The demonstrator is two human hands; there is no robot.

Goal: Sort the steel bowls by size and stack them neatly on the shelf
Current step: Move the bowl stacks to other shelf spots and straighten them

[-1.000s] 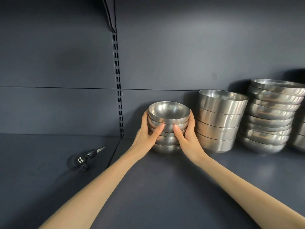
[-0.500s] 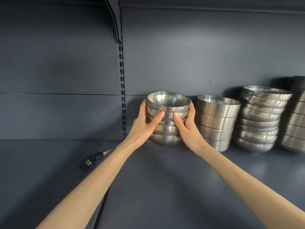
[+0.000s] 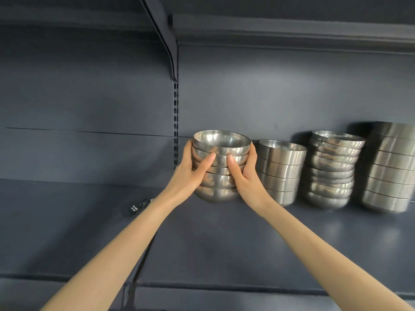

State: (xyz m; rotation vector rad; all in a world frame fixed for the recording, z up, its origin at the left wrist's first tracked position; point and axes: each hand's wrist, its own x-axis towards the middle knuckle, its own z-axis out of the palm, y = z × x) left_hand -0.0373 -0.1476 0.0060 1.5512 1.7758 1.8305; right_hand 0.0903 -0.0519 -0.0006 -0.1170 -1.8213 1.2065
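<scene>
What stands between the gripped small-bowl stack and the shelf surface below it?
Nothing visible. Left hand and right hand grip the small-bowl stack directly, and no object shows on the shelf beneath it. The straight-sided stack sits close on its right; a small dark tool lies off to the left.

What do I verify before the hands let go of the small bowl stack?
1. Grip: left hand and right hand hold the small bowl stack from both sides: ok.
2. Stack nested and upright: ok.
3. Base resting on the shelf: cannot tell.
4. Clearance to the straight-sided stack: tight, right hand between: cannot tell.
5. Neatness of the round-bowl stack: uneven, not ok.
</scene>
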